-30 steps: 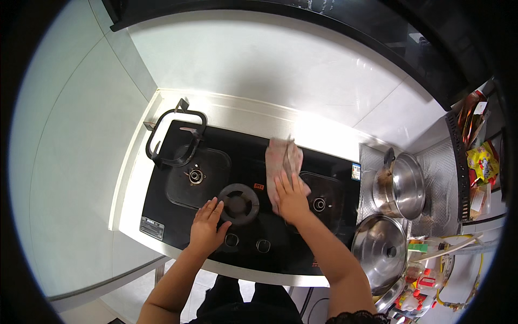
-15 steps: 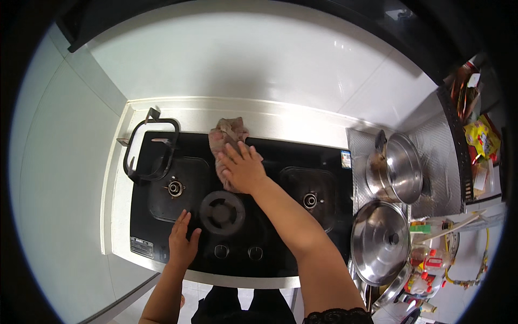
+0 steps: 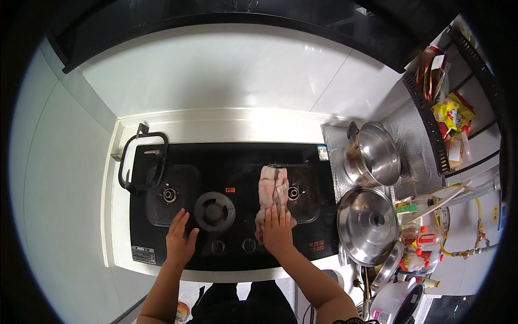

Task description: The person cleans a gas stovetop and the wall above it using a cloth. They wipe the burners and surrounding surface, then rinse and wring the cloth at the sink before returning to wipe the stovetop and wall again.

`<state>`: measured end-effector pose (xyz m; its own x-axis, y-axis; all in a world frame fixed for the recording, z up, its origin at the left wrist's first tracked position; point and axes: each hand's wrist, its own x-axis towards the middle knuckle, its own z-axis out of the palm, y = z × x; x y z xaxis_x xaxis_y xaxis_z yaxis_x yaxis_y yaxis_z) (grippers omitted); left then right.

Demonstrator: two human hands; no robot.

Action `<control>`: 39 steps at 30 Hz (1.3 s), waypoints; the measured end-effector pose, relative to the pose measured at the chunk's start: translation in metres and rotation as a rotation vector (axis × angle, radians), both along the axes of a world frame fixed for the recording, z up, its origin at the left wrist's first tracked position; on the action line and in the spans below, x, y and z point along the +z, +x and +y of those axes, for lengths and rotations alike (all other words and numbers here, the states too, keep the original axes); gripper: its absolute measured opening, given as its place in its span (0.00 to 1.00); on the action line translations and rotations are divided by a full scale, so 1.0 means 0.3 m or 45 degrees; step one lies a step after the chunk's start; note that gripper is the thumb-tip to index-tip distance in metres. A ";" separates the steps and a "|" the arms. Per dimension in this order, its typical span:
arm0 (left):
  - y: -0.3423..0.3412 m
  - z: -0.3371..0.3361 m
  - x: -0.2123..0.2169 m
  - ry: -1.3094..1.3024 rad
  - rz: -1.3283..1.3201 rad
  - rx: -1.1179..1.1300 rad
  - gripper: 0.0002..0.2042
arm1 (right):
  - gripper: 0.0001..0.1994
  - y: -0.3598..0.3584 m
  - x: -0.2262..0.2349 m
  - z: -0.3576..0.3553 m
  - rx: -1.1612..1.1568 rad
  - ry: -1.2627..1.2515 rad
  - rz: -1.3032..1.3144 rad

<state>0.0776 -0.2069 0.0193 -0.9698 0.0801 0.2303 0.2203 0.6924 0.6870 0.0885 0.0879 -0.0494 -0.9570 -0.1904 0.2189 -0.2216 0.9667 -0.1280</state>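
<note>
A crumpled pinkish-grey cloth (image 3: 273, 186) lies on the black glass gas cooktop (image 3: 248, 159), just left of the right burner (image 3: 294, 193) and partly over its recess. My right hand (image 3: 277, 229) rests on the cloth's near end, palm down, fingers stretched out flat and pressing it. Near the cooktop's left front, my left hand (image 3: 181, 237) is open, thumb apart, with nothing in it. Between the hands sits a round black burner cap (image 3: 214, 211). The left burner (image 3: 169, 195) is bare, and two knobs (image 3: 218, 247) are at the front.
A black pan support (image 3: 164, 162) leans at the cooktop's back left corner. On the right stand a steel pot (image 3: 377, 154) and a steel lid (image 3: 368, 227), beside a dark rack (image 3: 431, 129) with food packets. Several bottles (image 3: 426, 237) stand lower right. A black hood edge overhangs the back.
My right hand has moved the cloth from the back middle of the cooktop to the right and nearer me. The left hand is nearly unchanged. The view has shifted slightly.
</note>
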 end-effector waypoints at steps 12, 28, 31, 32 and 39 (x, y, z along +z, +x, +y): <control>0.026 -0.041 0.032 -0.076 0.076 -0.032 0.21 | 0.37 -0.598 0.005 0.072 -0.402 0.023 -0.285; 0.070 -0.096 -0.022 -0.123 -0.114 0.042 0.20 | 0.33 0.264 -0.012 0.176 -0.515 -0.041 -0.210; 0.092 -0.086 -0.043 -0.103 -0.137 0.046 0.20 | 0.34 0.238 -0.017 -0.001 -0.468 -0.137 -0.166; 0.095 -0.079 -0.042 -0.112 -0.145 0.038 0.20 | 0.32 0.242 0.013 -0.056 -0.429 -0.248 -0.269; 0.092 -0.078 -0.019 -0.212 -0.098 -0.008 0.20 | 0.30 0.023 -0.019 0.234 -0.687 -0.021 0.023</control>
<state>0.1052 -0.2304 0.0136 -0.9835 0.1170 0.1382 0.1760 0.7969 0.5779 0.0955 0.1581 -0.0552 -0.9139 0.3309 0.2349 0.3037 0.9417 -0.1448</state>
